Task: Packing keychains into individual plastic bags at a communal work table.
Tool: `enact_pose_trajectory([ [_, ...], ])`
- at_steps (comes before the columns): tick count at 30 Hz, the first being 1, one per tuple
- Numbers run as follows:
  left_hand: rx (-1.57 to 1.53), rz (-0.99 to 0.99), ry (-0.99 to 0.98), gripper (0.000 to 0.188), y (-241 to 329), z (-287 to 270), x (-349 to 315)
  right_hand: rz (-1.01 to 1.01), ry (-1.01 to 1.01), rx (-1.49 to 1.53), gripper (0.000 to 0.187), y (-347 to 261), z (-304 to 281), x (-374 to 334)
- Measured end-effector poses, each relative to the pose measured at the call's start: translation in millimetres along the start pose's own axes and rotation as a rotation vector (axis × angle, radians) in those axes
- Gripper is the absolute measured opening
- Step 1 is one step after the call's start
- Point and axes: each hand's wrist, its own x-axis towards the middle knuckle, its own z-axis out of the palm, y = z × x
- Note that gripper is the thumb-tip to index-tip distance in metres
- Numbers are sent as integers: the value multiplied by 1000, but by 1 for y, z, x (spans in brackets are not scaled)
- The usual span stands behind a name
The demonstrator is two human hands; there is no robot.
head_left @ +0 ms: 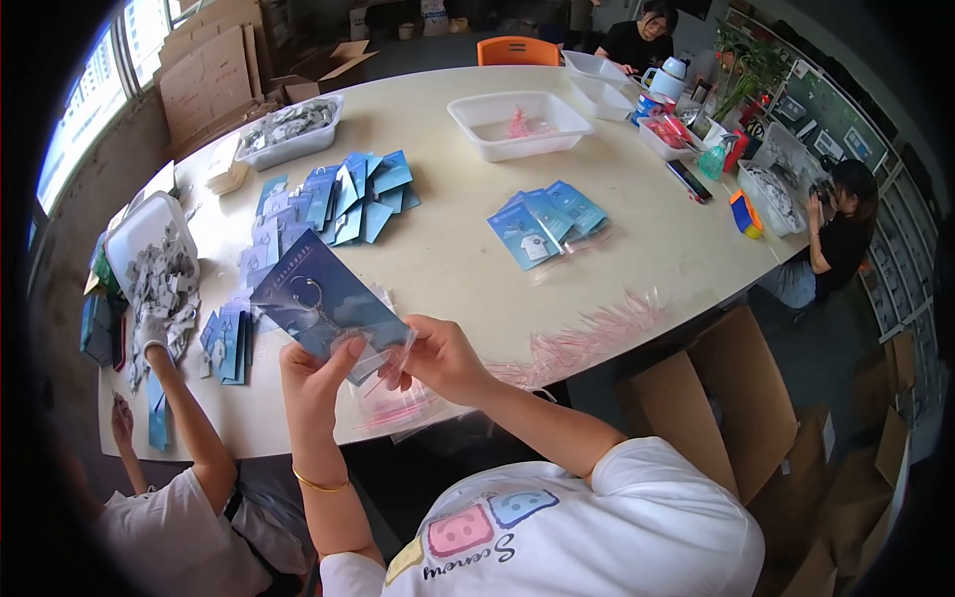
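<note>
Above the near edge of the table I hold a blue backing card (348,289) with a metal keychain (316,303) on its face. My left hand (316,383) is closed on the card's lower edge, thumb on top. At the card's lower right corner my right hand (443,358) pinches a clear plastic bag (398,348), which overlaps the card's end; how far it covers the card is hard to see. Below my hands lies a stack of clear bags with pink strips (393,406). A spread row of similar bags (597,333) runs to the right.
Left of centre lie piled blue cards with keychains (348,194); a bagged group (547,224) lies right of centre. White bins (519,124) stand farther back. At left, a co-worker's gloved hand (154,333) reaches into grey pieces (164,284). Open cardboard boxes (741,388) stand at right.
</note>
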Motion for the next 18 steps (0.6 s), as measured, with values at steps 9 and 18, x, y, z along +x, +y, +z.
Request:
enact_pose_trajectory([
  [9, -96, -100, -89, 15, -7, 3, -6, -97, -9, -227, 16, 15, -13, 4],
  [18, -129, -293, -71, 26, -33, -1, -2, 167, 45, 191, 33, 4, -25, 9],
])
